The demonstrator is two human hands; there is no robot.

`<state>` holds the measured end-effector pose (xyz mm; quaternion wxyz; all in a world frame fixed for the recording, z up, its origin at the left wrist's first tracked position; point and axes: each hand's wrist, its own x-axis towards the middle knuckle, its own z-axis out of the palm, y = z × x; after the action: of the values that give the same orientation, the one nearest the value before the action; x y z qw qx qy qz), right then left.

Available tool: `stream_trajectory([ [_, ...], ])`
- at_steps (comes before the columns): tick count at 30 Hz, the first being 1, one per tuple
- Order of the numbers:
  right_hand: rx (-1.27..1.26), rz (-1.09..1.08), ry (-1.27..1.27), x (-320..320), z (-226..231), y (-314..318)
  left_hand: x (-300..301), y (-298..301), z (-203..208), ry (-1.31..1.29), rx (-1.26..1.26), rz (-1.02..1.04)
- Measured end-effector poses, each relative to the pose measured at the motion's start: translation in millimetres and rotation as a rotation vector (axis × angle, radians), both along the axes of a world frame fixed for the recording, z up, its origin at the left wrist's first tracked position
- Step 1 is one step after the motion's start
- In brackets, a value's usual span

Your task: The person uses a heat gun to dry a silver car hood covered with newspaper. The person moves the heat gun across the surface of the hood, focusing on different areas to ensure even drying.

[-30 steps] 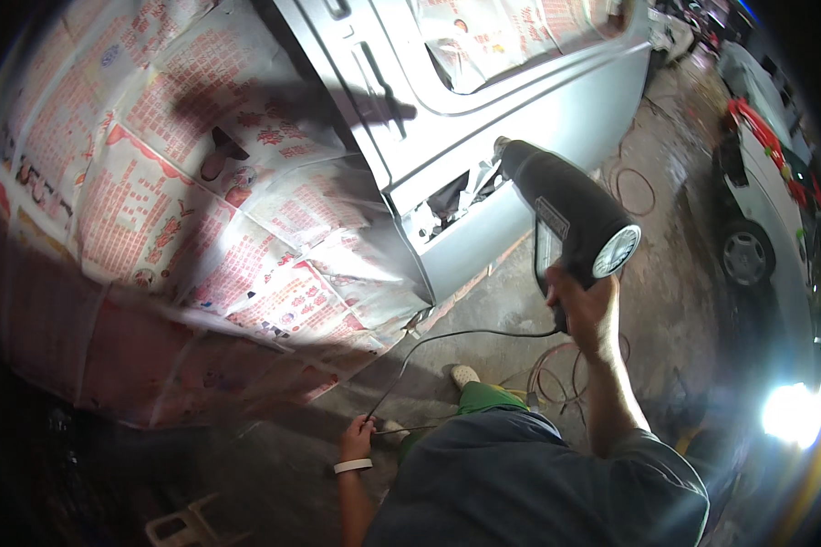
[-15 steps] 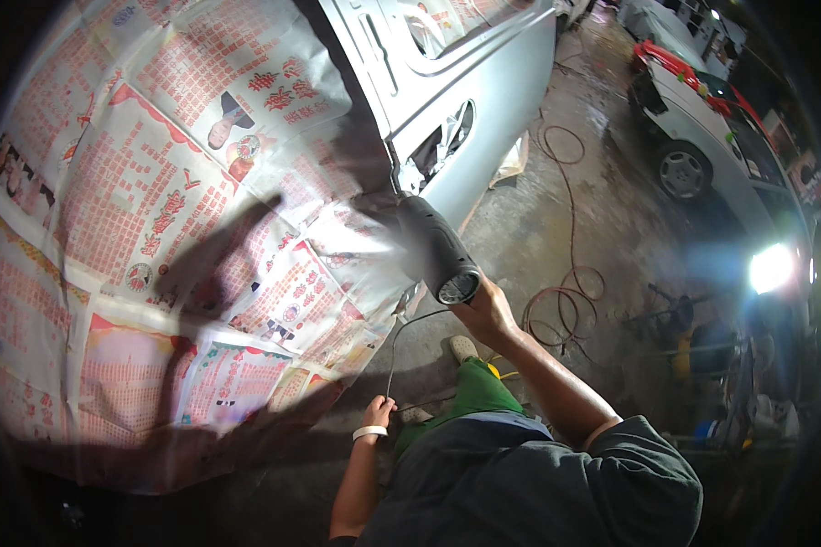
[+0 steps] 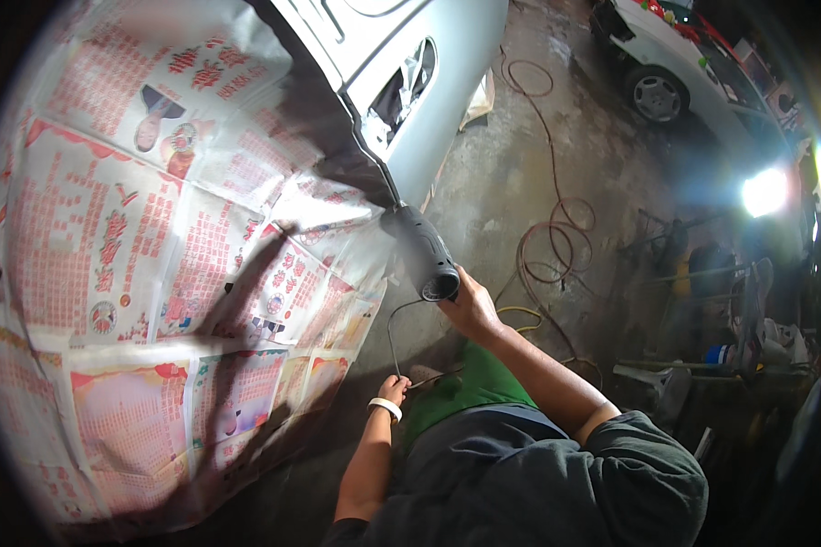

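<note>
My right hand is closed around the handle of a black heat gun with a round vented rear end; the grip itself is mostly hidden behind its body. The barrel points away from me, its front end close to the lower edge of a silver-white car body panel. A thin grey cord hangs from the gun in a loop. Lower down, my left hand pinches that cord. Left of the gun, printed masking paper in taped sheets covers a large area, with dark shadows across it.
A reddish hose lies coiled on the concrete floor to the right. Beyond it stands a white car, near a bright work lamp. Cluttered equipment fills the right side. A yellow cable runs near my legs.
The view has shifted, so the panel and paper sit further left. The heat gun now appears closer to the panel's lower edge. Both hands keep their hold.
</note>
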<state>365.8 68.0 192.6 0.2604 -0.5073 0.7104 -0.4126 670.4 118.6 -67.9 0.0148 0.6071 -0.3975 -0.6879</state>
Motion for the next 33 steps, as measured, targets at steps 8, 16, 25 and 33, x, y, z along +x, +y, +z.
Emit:
stream_trajectory([
  [8, -0.028, 0.005, 0.043, -17.9, -115.7, 4.4, -3.1, 10.0, -13.2, -0.124, 0.070, 0.048],
  [16, 0.156, 0.060, -0.042, -42.6, -259.1, -8.5, -35.7, 25.4, -29.0, -0.140, 0.108, 0.185],
  [25, 0.348, 0.099, 0.042, -63.9, -401.6, -49.3, -72.9, 11.6, -58.5, -0.226, 0.051, 0.094],
  [33, 0.351, 0.070, 0.034, -64.0, -432.2, -68.1, -84.7, 9.2, -55.9, -0.299, 0.077, 0.069],
])
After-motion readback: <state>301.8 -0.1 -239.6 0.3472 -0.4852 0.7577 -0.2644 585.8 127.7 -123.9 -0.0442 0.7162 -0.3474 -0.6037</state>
